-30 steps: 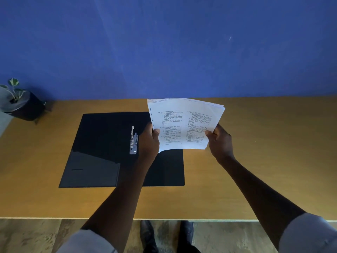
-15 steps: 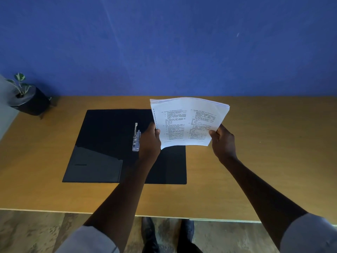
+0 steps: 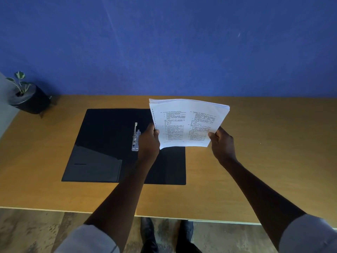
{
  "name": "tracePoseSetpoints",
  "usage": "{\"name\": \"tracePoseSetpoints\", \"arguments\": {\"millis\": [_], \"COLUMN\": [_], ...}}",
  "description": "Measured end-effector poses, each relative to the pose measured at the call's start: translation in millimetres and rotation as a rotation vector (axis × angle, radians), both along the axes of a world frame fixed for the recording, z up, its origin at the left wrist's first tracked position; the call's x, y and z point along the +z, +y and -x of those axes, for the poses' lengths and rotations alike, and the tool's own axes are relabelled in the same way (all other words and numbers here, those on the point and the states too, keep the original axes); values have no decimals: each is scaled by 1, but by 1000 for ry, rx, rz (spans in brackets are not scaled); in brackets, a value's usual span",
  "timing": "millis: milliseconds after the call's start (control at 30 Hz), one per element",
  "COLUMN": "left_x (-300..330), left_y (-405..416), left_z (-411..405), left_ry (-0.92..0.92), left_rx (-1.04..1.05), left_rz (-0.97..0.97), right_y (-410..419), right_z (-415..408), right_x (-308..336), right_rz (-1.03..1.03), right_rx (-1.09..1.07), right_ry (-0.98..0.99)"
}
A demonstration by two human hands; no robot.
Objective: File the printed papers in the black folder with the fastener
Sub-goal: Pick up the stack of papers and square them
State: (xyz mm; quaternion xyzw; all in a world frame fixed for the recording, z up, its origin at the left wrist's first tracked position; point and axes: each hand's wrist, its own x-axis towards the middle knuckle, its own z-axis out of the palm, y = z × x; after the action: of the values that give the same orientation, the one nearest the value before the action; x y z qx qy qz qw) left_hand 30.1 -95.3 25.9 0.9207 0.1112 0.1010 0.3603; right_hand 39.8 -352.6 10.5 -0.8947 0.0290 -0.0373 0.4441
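Papers (image 3: 189, 123) are hanging unfiled above the open folder (image 3: 109, 143), left hand (image 3: 148, 141) and right hand (image 3: 221, 143) pinching their lower corners; threading onto the fastener (image 3: 135, 137) is remaining.

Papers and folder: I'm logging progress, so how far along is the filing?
Done: the folder lies open on the desk, its fastener exposed with one prong up. In hand: the left hand and right hand hold the papers above it. Left: threading the papers onto the fastener, clamping, closing the folder.
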Motion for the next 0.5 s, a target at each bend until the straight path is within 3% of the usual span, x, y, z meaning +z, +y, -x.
{"name": "tracePoseSetpoints", "arguments": {"millis": [167, 500], "left_x": [-7, -9], "left_y": [5, 27], "left_z": [-2, -3], "left_ry": [100, 202], "left_rx": [1, 43], "left_rz": [45, -83], "right_y": [0, 19], "right_z": [-7, -17], "right_x": [2, -1], "right_rz": [-41, -113], "right_rx": [-20, -34], "right_ry": [8, 120]}}
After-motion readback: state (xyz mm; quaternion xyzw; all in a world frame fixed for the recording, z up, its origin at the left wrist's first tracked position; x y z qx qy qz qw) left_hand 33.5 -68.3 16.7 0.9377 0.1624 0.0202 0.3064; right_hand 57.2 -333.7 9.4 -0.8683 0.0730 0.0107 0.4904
